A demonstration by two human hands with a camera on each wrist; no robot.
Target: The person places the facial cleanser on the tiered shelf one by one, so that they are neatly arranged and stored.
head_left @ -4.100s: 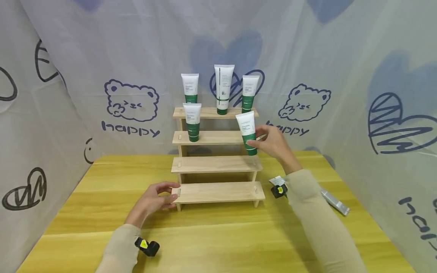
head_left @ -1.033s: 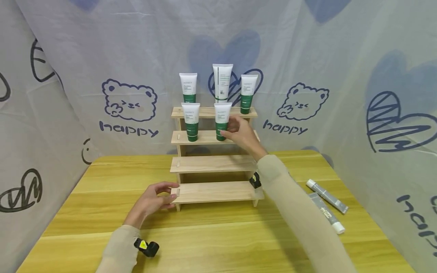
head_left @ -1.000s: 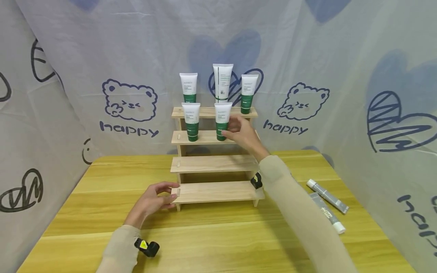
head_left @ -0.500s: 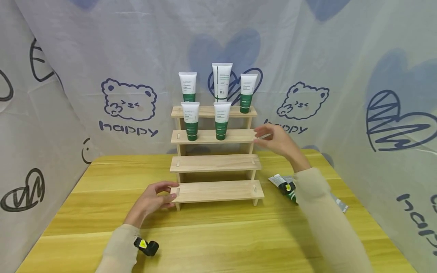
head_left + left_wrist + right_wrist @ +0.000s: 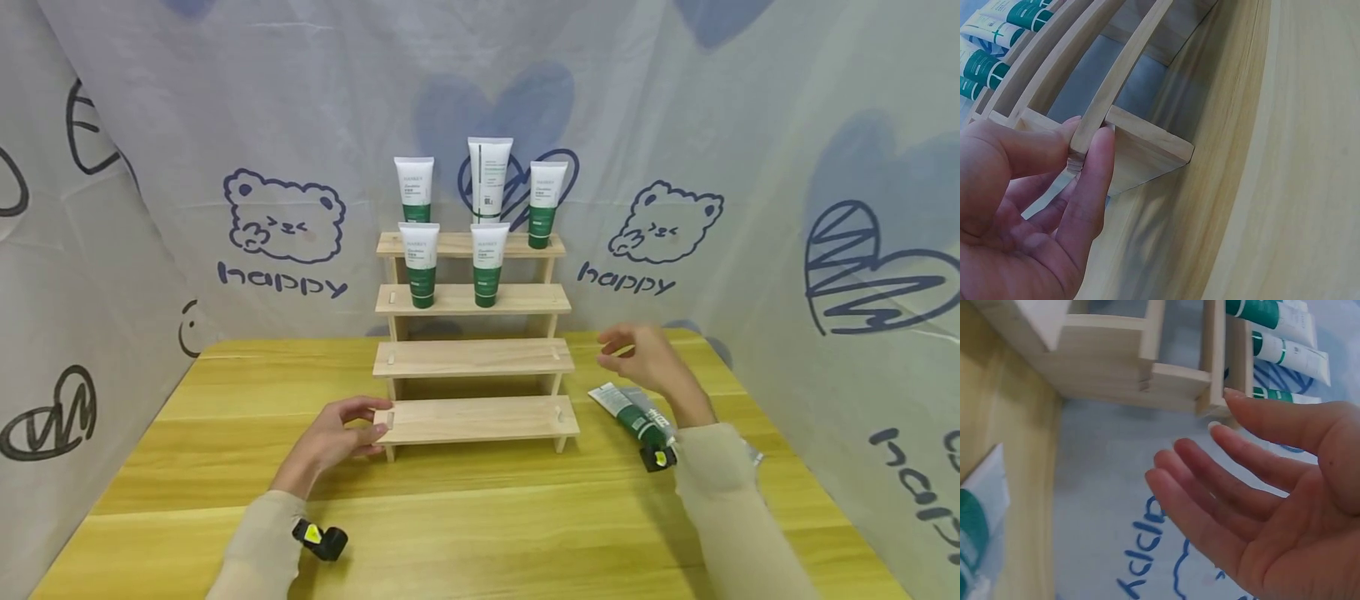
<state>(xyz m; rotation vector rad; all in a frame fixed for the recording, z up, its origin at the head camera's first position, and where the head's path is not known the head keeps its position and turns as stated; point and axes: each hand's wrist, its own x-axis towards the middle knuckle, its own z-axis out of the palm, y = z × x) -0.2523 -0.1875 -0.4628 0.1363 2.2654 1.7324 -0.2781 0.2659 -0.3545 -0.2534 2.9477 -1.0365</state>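
My left hand [image 5: 330, 437] pinches the left end of the lowest step of a tiered wooden display rack [image 5: 480, 422]. In the left wrist view, the thumb and fingers of that left hand [image 5: 1029, 206] sit on both faces of the board. My right hand [image 5: 647, 362], holding nothing, hangs right of the rack with fingers loosely bent. Below it a white and green tube [image 5: 633, 417] lies on the table, partly over a grey tube [image 5: 651, 407]. On the second step from the top stand two white and green tubes, one left [image 5: 421, 265] and one central [image 5: 487, 265].
The top step carries a small tube on the left [image 5: 414, 187], a taller white tube [image 5: 490, 179] in the middle and another small tube [image 5: 546, 204] on the right. A further grey tube [image 5: 752, 452] is mostly hidden by the right sleeve [image 5: 723, 483]. A printed curtain [image 5: 300, 100] hangs behind.
My right hand set a tube upright at the middle of the second step, let it go, and moved right and down towards the lying tubes. My left hand has stayed on the rack.
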